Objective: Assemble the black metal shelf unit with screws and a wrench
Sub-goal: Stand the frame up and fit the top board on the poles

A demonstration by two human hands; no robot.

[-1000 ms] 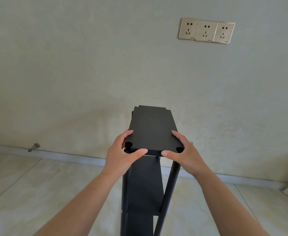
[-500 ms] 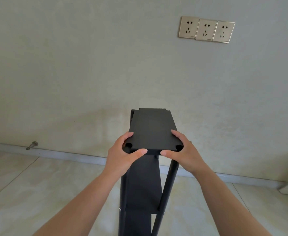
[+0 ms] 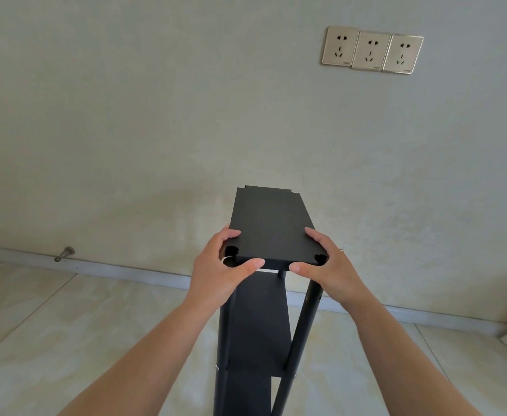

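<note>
Head cam: my left hand point(image 3: 220, 273) and right hand point(image 3: 327, 265) both grip the near end of the top shelf panel point(image 3: 268, 226), thumbs curled along its front edge, other fingers wrapped over the near corners. Nothing else in either hand.

Change over the last second: the panel has settled flatter and squarer over the frame. Earlier the near edge sat slightly skewed and I could see more of the left post top; now the near-right corner hole point(image 3: 320, 258) lines up with the right post point(image 3: 306, 322) beneath it. The near-left corner hole point(image 3: 231, 251) shows a pale sliver under it, so that corner looks not fully seated. The far corners I can't judge from here.

The unit stands upright on the tiled floor point(image 3: 66, 325), close to the wall point(image 3: 156, 115), with a lower shelf point(image 3: 258, 322) already fixed between the posts.

My read: panel placement is nearly done. The left corner wants a small nudge, then screws go through the corner holes. No screws or wrench in view. Three wall sockets point(image 3: 371, 50) sit up right, and a door stop point(image 3: 65, 253) low left.
</note>
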